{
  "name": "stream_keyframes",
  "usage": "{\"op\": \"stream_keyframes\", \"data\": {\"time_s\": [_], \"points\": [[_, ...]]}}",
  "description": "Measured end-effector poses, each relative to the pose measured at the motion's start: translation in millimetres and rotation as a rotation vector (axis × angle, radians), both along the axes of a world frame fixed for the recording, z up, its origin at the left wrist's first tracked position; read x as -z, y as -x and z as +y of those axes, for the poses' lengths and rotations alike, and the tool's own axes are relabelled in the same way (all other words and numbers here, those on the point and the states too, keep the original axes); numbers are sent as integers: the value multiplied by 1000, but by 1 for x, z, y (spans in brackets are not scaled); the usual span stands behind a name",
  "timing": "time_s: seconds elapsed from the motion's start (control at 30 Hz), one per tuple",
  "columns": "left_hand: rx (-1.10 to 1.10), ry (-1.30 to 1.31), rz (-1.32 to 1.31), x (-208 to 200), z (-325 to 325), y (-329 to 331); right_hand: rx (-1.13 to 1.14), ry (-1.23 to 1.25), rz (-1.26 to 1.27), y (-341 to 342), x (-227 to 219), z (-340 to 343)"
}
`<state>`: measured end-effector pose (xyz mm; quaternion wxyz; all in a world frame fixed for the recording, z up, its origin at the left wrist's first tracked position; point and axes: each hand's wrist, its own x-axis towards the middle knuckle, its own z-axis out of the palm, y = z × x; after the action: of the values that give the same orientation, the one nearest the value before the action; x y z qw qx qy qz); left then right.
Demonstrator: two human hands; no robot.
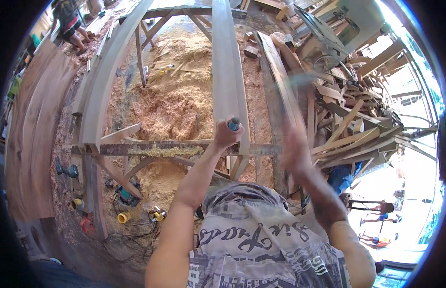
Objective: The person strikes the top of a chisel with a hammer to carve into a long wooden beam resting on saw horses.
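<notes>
My left hand (227, 133) is wrapped round a short blue tool handle (233, 123) with a dark rounded end that points up toward me. Whatever lies below that grip is hidden by the fist. It rests over the near end of a long grey-brown timber beam (226, 62). To the right, my right hand (296, 149) is raised and smeared by motion, its fingers unreadable. A faint teal-grey streak (302, 79) shows beyond it, too blurred to name.
Another beam (105, 81) lies left across the wooden trestle (170, 150). Shavings (172, 105) cover the ground. Power tools (127, 194) and cords lie near left. Wide boards (33, 129) stretch along the left. Offcuts (350, 120) pile up right, beside a machine (347, 24). A person (69, 21) is far left.
</notes>
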<state>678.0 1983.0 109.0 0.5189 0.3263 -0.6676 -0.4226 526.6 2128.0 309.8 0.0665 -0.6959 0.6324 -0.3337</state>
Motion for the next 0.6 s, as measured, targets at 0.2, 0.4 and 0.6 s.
{"op": "stream_keyframes", "data": {"time_s": [0.2,0.4,0.6], "points": [[29,-118,-29,14,-3,-8,12,-201,190,36,15,-33],[-29,-29,-71,17,4,-8,-232,377,-607,24,-85,-27],[-17,303,-56,12,4,-5,36,-579,-23,-19,41,-5]]}}
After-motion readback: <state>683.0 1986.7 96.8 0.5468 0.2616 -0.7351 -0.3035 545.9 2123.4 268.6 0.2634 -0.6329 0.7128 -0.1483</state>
